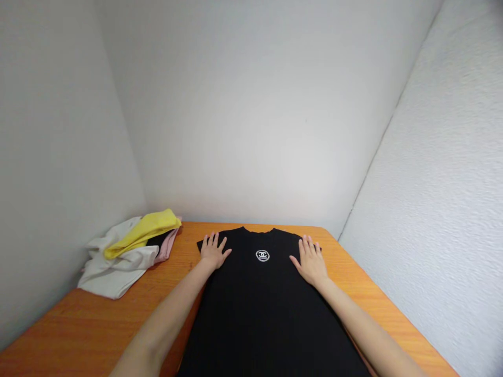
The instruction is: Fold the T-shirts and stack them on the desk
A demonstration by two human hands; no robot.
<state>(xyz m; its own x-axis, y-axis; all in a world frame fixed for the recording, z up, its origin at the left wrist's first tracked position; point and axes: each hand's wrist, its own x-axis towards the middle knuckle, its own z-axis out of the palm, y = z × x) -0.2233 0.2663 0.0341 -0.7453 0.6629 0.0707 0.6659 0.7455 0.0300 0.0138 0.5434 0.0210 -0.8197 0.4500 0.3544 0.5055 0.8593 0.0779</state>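
A black T-shirt (259,309) with a small white round logo (262,255) on the chest lies flat on the orange wooden table (98,330), collar toward the far wall. My left hand (213,251) rests flat on the shirt's left shoulder, fingers spread. On the right shoulder lies my right hand (312,261), palm down and fingers stretched out. Neither hand holds anything.
A heap of clothes sits at the table's far left corner: a yellow garment (141,233) on top of white cloth (113,267), with a bit of pink (167,246) beside it. White walls close in the table on the left, back and right.
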